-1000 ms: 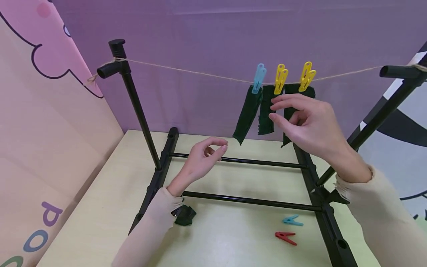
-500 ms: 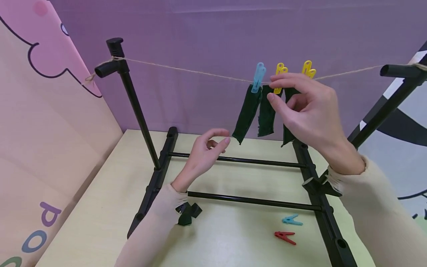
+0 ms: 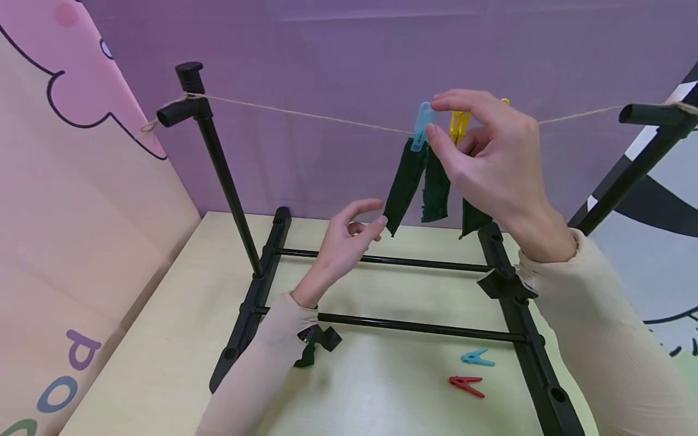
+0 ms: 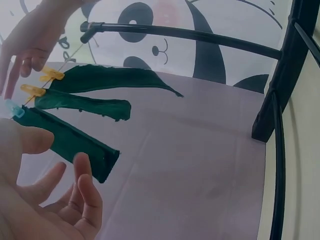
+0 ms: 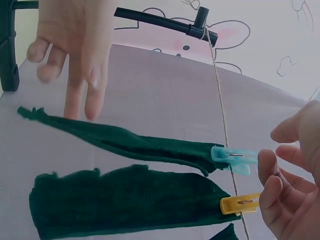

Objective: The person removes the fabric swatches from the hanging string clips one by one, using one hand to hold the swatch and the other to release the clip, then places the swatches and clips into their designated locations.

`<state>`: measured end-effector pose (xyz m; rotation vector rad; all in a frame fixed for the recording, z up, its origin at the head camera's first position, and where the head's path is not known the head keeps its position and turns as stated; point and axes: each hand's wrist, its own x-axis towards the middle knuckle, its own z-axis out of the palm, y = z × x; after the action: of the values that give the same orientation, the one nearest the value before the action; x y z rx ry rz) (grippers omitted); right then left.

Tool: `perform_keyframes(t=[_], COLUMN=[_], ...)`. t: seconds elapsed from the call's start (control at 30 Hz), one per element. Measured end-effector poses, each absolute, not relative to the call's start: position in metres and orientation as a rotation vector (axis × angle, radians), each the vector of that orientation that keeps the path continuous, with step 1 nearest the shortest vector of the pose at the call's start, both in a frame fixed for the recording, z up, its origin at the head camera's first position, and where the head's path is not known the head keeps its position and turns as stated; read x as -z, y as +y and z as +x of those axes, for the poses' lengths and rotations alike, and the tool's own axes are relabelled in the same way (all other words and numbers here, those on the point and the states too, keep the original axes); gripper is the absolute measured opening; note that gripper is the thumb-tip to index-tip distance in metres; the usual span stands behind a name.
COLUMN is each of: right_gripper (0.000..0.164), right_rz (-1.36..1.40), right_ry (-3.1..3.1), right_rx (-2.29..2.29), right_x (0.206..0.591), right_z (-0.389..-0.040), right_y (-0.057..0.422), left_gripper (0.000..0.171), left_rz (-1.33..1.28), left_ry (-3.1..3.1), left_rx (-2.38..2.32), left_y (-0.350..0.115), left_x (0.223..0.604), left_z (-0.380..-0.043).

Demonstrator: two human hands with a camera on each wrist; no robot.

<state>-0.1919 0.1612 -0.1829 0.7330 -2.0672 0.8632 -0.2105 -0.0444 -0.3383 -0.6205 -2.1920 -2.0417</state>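
Observation:
Three dark green cloth strips hang by clothespins from a string: the left strip [image 3: 405, 188], the middle strip [image 3: 435, 191] and the right strip [image 3: 473, 219]. A blue clothespin [image 3: 418, 139] clips the left one; a yellow clothespin [image 3: 458, 124] clips the middle one. My right hand [image 3: 498, 157] has its thumb and index finger spread at the blue clothespin's upper end, hiding most of the other yellow clothespin [image 4: 51, 75]. Beside the left strip's lower end is my left hand [image 3: 346, 242], thumb and fingers parted, fingertips right at the cloth's edge.
The string [image 3: 305, 115] runs between two posts of a black frame [image 3: 420, 327] on a pale table [image 3: 392, 387]. A loose blue clothespin [image 3: 477, 358] and a red clothespin [image 3: 466, 386] lie at front right. Dark cloth [image 3: 306, 356] lies behind my left wrist.
My right hand has moved up and left, from in front of the strips to the blue clothespin. My left hand has moved up and right to the left strip's lower end.

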Motion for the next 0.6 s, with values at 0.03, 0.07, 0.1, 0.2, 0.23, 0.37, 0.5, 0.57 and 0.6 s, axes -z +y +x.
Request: perform_keyframes(t=[0.03, 0.07, 0.1, 0.2, 0.23, 0.37, 0.5, 0.57, 0.6], right_gripper=[0.029, 0.029, 0.029, 0.028, 0.028, 0.03, 0.031, 0.03, 0.029], right_rz=[0.726, 0.72, 0.714, 0.683, 0.665, 0.59, 0.546, 0.535, 0.529], right_ry=[-2.068, -2.069, -2.069, -2.087, -2.101, -2.175, -2.226, -2.233, -2.232], right_rx=[-0.854, -0.849, -0.848, -0.872, -0.882, -0.901, -0.936, -0.95, -0.955], right_x=[0.182, 0.182, 0.181, 0.18, 0.18, 0.178, 0.176, 0.176, 0.176], right_z=[-0.193, -0.194, -0.195, -0.198, -0.199, -0.201, -0.202, -0.203, -0.203], right_y=[0.161, 0.161, 0.161, 0.16, 0.159, 0.159, 0.159, 0.159, 0.159], left_gripper=[0.043, 0.045, 0.047, 0.051, 0.052, 0.057, 0.058, 0.057, 0.056], left_rz=[-0.618, -0.618, -0.622, -0.623, -0.627, -0.631, -0.634, -0.641, -0.644], left_ry=[-2.194, -2.194, -2.196, -2.206, -2.208, -2.187, -2.152, -2.151, -2.157], left_rx=[2.045, 2.053, 2.057, 2.061, 2.059, 2.075, 2.11, 2.125, 2.131], left_y=[-0.042, -0.04, -0.038, -0.033, -0.031, -0.029, -0.029, -0.029, -0.029], left_x=[0.337, 0.336, 0.334, 0.329, 0.327, 0.322, 0.317, 0.315, 0.314], left_z=[-0.211, -0.211, -0.212, -0.213, -0.213, -0.218, -0.225, -0.229, -0.23])
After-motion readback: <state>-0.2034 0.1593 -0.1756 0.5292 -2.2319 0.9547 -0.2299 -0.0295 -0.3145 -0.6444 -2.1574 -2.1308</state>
